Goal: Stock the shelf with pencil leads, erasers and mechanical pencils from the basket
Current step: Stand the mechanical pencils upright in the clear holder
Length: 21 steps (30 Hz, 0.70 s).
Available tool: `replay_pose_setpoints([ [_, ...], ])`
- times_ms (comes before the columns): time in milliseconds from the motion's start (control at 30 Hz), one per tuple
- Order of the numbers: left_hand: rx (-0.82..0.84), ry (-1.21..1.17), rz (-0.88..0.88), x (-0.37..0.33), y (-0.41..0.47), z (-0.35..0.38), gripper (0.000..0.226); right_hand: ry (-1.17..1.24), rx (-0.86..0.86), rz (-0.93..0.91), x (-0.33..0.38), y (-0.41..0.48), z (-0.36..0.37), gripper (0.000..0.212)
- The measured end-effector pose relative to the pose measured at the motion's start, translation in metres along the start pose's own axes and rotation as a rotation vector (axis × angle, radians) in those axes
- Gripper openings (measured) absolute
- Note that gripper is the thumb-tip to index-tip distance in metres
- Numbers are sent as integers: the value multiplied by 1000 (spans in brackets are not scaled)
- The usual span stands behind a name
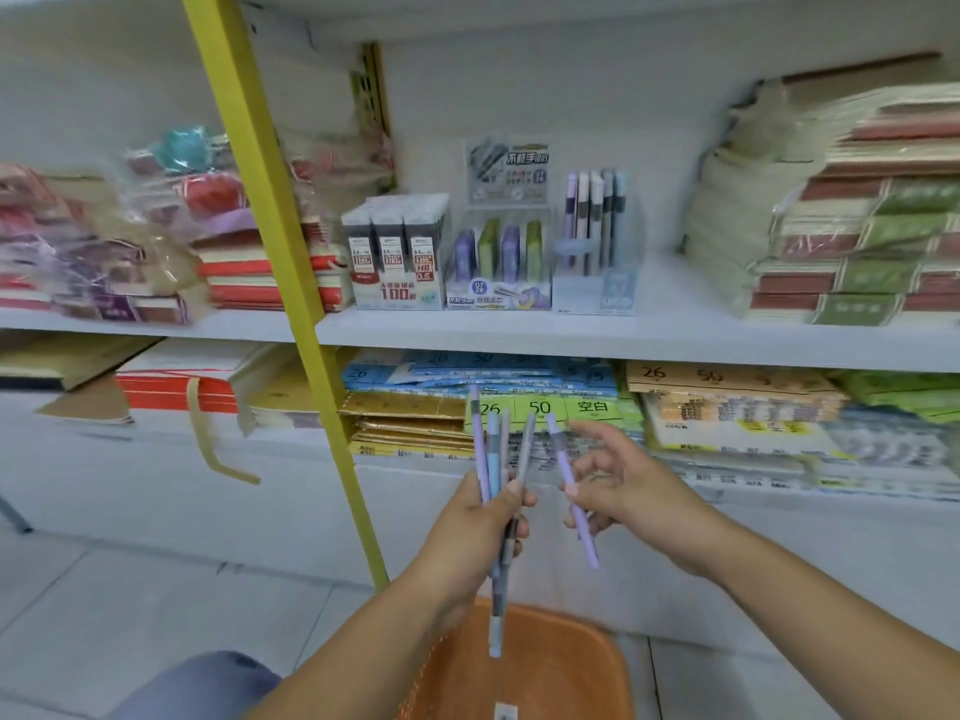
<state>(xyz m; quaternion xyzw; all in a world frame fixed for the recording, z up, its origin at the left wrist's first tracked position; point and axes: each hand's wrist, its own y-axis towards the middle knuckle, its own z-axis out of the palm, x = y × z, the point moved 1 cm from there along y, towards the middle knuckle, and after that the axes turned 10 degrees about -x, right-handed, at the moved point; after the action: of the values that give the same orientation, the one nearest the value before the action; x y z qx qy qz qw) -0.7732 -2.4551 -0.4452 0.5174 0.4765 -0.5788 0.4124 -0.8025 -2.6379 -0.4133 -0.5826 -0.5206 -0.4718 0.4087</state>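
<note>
- Head view, the hands: the left hand has its grip closed round a bunch of mechanical pencils. They fan upward, and their lower ends hang down over the basket.
- The right hand pinches a single purple pencil between thumb and fingers, the other fingers loosely spread. This pencil is just beside the bunch and looks apart from it.
- Both hands are held low, in front of the lower shelf level and well below the display.
- Head view, the basket: it is orange and sits below the hands, with only part of it in frame. A small pale item lies at its bottom edge, too blurred to name.
- Head view, the shelf: three displays stand side by side in the middle.
  - The lead boxes are on the left.
  - The eraser display, with purple and green pieces, is in the centre.
  - The pencil stand is on the right, with several pencils upright in it.
- Stacks of notebooks flank the displays, and a yellow post crosses in front.
- Progress, as a judgement: leads and erasers look stocked already — the work seems late, down to the pencils.
- Left to do: the handful in the two hands has yet to reach the stand, plus whatever the basket hides.
</note>
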Motion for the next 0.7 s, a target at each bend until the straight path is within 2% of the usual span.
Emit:
replay_pose_setpoints([
  [67, -13, 37, 61, -15, -1, 3, 22, 19, 1, -49, 11, 1, 0, 84],
  [133, -13, 45, 124, -35, 0, 6, 18, 24, -9, -121, 27, 3, -1, 90],
  [233, -27, 40, 194, -65, 8, 13, 13, 35, -59, -232, 54, 11, -7, 79],
  [367, -39, 8, 280, -105, 29, 20, 11, -74, -205, -387, 94, 29, -27, 57],
  [467, -72, 4, 349, -130, 53, 20, 11, -69, -335, -481, 127, 48, -46, 45],
  [700, -68, -113, 411, -151, 101, 28, 10, -121, -584, -732, 195, 92, -79, 39],
])
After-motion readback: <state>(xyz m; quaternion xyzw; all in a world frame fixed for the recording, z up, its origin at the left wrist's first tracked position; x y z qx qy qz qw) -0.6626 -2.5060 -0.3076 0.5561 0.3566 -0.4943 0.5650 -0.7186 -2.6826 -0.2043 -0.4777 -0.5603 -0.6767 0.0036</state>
